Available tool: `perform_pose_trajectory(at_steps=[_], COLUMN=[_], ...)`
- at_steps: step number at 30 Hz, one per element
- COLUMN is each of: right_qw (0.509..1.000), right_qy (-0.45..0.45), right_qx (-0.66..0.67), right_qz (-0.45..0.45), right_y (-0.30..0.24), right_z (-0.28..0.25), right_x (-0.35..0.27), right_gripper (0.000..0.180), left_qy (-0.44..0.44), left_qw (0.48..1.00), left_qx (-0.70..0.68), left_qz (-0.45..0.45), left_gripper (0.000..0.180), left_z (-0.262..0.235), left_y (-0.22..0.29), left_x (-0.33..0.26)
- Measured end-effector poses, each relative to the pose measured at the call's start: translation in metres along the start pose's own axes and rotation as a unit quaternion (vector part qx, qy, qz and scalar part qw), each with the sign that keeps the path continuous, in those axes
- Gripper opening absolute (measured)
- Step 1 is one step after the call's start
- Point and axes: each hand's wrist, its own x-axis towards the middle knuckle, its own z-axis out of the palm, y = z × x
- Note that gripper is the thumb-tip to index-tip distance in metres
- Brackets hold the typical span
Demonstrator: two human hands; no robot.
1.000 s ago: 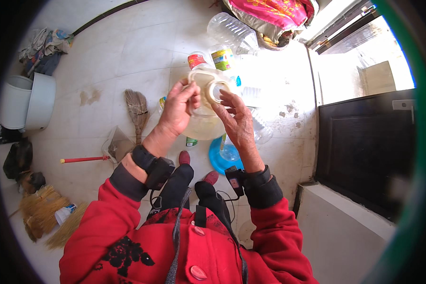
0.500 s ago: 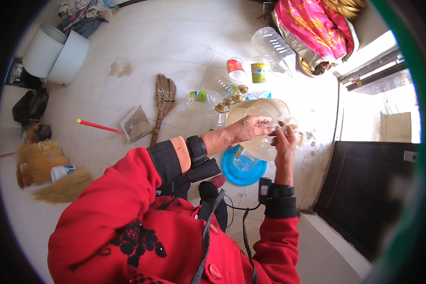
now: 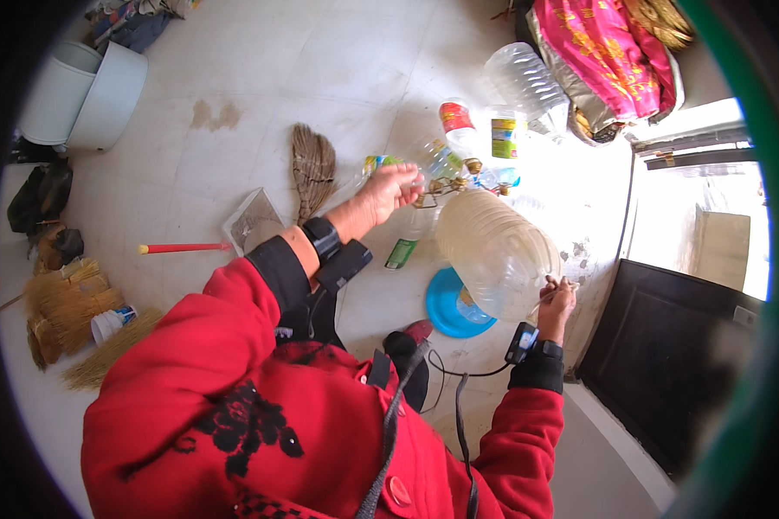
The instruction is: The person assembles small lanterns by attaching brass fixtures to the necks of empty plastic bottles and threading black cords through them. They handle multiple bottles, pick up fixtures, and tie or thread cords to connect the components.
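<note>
My right hand (image 3: pixel 556 298) grips the lower end of a large ribbed translucent jug (image 3: pixel 493 251), which is tilted in the air above a blue round lid (image 3: pixel 446 310) lying on the floor. My left hand (image 3: pixel 389 192) is stretched out to the left of the jug, apart from it. Its fingers are curled close to a cluster of small plastic bottles (image 3: pixel 446 160). Whether it holds anything small is too unclear to tell. Both sleeves are red, with a dark band on each wrist.
A big clear bottle (image 3: pixel 524 78) and a pink patterned bag (image 3: pixel 610 56) lie at the back right. A small broom (image 3: pixel 313 169), a dustpan (image 3: pixel 251 221), a red-handled stick (image 3: pixel 182 248), straw brooms (image 3: pixel 65 303) and white buckets (image 3: pixel 86 95) are to the left. A dark door (image 3: pixel 666 355) stands at the right.
My left hand has come off the jug's mouth and moved left toward the small bottles. The jug now hangs from my right hand alone, lower and more tilted.
</note>
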Motion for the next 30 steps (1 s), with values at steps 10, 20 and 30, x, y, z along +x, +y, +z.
perform_pose_trajectory(at_steps=[10, 20, 30], right_qw=[0.996, 0.992, 0.97], right_qy=[0.054, 0.067, 0.171], right_qx=[0.056, 0.065, 0.111], right_qz=[-0.043, -0.088, -0.132], right_y=[0.026, -0.011, -0.015], right_z=[0.078, 0.066, 0.062], right_x=[-0.017, -0.047, -0.07], right_gripper=[0.012, 0.011, 0.02], left_qy=[0.055, 0.067, 0.008], left_qw=[0.998, 0.997, 0.999], left_qx=[-0.003, 0.01, 0.034], left_qz=[0.029, 0.038, -0.014], left_gripper=[0.016, 0.017, 0.017], left_z=[-0.088, -0.071, -0.056], left_y=[0.134, 0.174, 0.207], left_x=[0.024, 0.036, 0.112])
